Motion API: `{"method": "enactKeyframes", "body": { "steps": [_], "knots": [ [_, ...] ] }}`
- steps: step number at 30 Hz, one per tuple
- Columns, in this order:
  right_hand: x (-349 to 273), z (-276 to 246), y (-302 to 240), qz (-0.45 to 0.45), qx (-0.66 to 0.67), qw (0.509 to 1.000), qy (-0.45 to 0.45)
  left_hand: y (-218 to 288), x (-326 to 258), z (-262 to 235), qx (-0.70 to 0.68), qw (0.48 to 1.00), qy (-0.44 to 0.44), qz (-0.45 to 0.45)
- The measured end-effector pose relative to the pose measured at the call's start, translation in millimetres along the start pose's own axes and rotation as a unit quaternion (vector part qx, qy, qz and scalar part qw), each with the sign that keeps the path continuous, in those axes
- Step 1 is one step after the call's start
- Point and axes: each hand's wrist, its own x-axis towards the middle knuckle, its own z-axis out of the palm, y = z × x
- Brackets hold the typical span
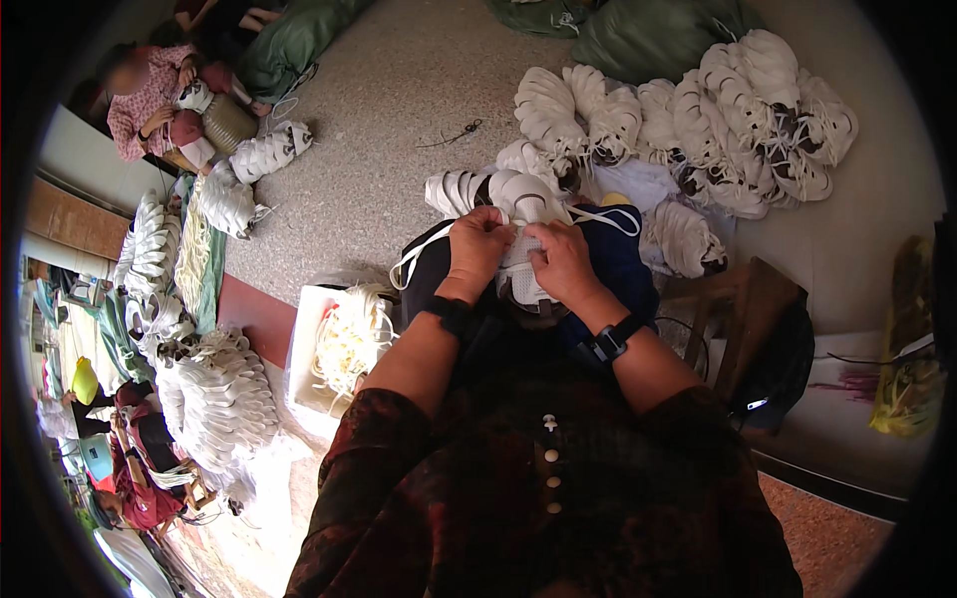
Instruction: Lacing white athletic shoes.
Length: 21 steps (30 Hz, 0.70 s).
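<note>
A white shoe (524,271) lies across my lap, its rounded toe pointing away from me and its mesh tongue near my body. At its left side my left hand (477,242) is closed, thumb and fingers pinching the white shoelace (423,252), which hangs down in a loop. My right hand (561,258) has its fingers curled against the shoe's lace opening on the right, gripping the shoe there; its fingertips are partly hidden. Another length of lace loops out over the dark blue cloth (620,261) beyond this hand.
White shoes (733,120) are heaped at the far right, before a green sack (653,38). A white box (306,339) of laces stands left of me, a wooden stool (713,309) right. More shoes (219,399) are piled left. Co-workers (150,100) sit farther off.
</note>
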Motion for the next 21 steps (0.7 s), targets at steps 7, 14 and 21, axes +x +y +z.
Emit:
{"method": "enactKeyframes", "body": {
  "steps": [7, 14, 21],
  "knots": [
    [6, 7, 4, 0.038, 0.045, 0.998, 0.019, 7, -2, 0, 0.256, 0.958, 0.005, 0.132],
    [12, 13, -5, 0.029, -0.027, 0.997, 0.063, 3, -4, 0, 0.353, 0.925, 0.023, 0.137],
    [8, 15, -3, 0.018, -0.069, 0.995, 0.067, 10, -13, 5, 0.527, 0.798, -0.087, 0.279]
  ]
}}
